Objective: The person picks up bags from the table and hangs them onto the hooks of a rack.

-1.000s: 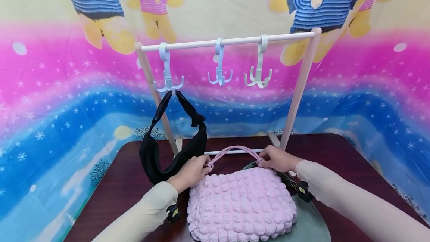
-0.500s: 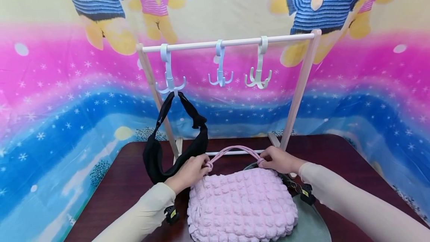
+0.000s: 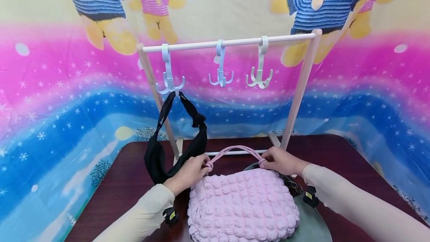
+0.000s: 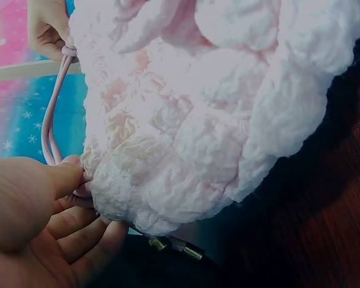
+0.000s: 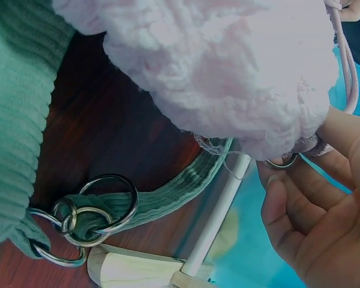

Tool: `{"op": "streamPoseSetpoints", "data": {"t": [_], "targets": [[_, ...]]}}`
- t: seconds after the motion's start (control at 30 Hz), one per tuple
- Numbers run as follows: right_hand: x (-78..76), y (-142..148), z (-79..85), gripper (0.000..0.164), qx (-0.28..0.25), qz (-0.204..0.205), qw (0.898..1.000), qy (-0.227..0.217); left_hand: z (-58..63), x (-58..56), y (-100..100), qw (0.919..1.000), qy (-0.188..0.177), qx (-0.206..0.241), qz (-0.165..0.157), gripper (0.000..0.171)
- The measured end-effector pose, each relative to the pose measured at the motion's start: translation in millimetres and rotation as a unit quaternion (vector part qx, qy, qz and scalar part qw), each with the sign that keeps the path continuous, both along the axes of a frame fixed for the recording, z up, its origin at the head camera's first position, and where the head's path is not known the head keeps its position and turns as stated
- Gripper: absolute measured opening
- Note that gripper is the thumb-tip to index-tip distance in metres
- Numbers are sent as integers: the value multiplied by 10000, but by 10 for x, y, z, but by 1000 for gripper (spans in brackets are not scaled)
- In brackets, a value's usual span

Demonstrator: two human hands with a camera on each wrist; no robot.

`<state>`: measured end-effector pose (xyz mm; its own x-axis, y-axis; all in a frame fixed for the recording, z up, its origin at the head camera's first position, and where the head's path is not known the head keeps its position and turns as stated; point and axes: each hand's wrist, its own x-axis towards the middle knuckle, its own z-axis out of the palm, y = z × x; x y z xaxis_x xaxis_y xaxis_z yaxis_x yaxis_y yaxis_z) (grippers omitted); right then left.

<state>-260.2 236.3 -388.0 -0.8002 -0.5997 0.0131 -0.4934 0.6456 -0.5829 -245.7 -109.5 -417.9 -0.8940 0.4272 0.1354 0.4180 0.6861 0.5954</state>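
Note:
A puffy pink handbag (image 3: 242,204) stands at the front of the table, its cord handle (image 3: 236,147) arched upward. My left hand (image 3: 189,173) pinches the knotted left end of that handle; in the left wrist view its thumb (image 4: 66,177) presses the cord beside the bag's corner. At the opposite end my right hand (image 3: 282,160) pinches the other knot, and the right wrist view shows a metal ring near those fingers. Behind my left hand a black bag (image 3: 156,160) hangs by its strap from the leftmost hook (image 3: 169,81).
A green corduroy bag (image 3: 314,219) lies partly under the pink one, its strap joined by metal rings (image 5: 93,222). On the dark table (image 3: 111,197) stands a wooden rack with a white rail (image 3: 195,45). Two more multi-prong hooks (image 3: 221,75) hang from it. A printed cloth covers the walls.
Both hands keep their hold on the handle ends. The pink bag and right hand have shifted very slightly right. The hanging black bag has swung a little.

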Motion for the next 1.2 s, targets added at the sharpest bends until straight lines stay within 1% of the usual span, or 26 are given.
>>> {"op": "streamPoseSetpoints", "data": {"t": [0.27,0.4,0.5,0.73,0.93,1.03,1.2], "targets": [[2,11,11,10,3,-13,9999,114,28,29,-8,10000,-20,11,19,11],[16,18,35,11,39,-78,10000,23,43,48,-15,10000,26,12,8,13],[34,24,66,12,2,-55,10000,-14,56,62,-19,10000,53,33,12,13],[67,38,105,11,-132,-10,9999,16,77,68,-16,10000,90,19,37,13],[67,53,114,10,-159,18,9998,114,126,87,-14,9997,233,4,76,14],[68,57,124,11,-156,5,9998,82,137,93,-19,9995,303,-9,74,14],[92,54,152,9,-146,-24,9998,124,143,96,-27,9995,290,12,103,13]]}}
